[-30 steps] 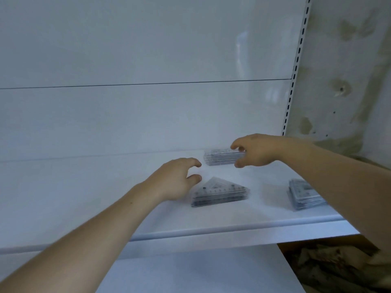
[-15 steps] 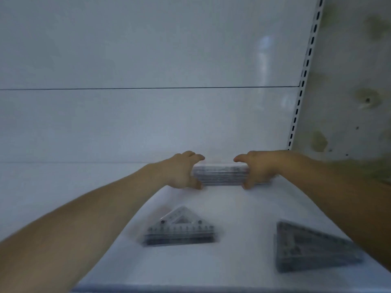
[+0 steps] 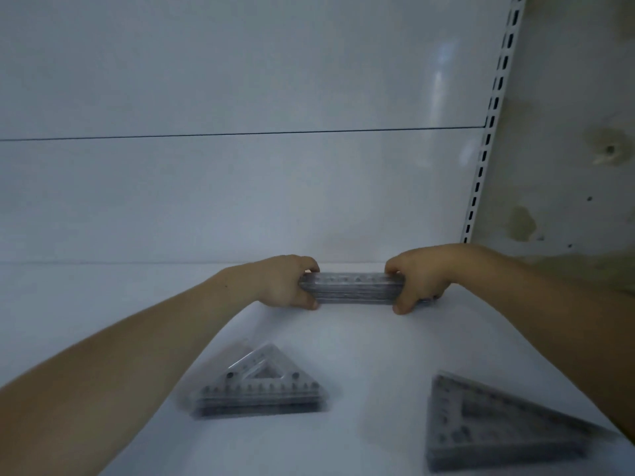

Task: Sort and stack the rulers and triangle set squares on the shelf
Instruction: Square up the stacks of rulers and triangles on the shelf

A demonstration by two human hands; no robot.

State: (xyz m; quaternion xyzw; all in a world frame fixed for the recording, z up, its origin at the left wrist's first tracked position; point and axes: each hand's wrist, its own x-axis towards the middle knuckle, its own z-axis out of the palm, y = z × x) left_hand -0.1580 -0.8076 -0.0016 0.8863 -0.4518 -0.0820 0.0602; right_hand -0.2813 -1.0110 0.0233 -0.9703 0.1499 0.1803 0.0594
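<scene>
Fingers (image 3: 307,263) of the left hand (image 3: 283,283) curl over the far edge of the rulers (image 3: 354,287), thumb at the near edge. The right hand (image 3: 419,280) pinches the other end likewise. The rulers lie stacked far back on the shelf (image 3: 360,341). Clear thin plastic is probably light, stiff and slick, so layers may slide; gripping both ends should keep them square. Nearer lie the left set squares (image 3: 261,389) and the right set squares (image 3: 498,427).

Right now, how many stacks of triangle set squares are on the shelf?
2. The centre triangle stack lies near the front edge; the right triangle stack lies front right. The ruler stack at the back isn't counted. Others may sit out of view.
</scene>
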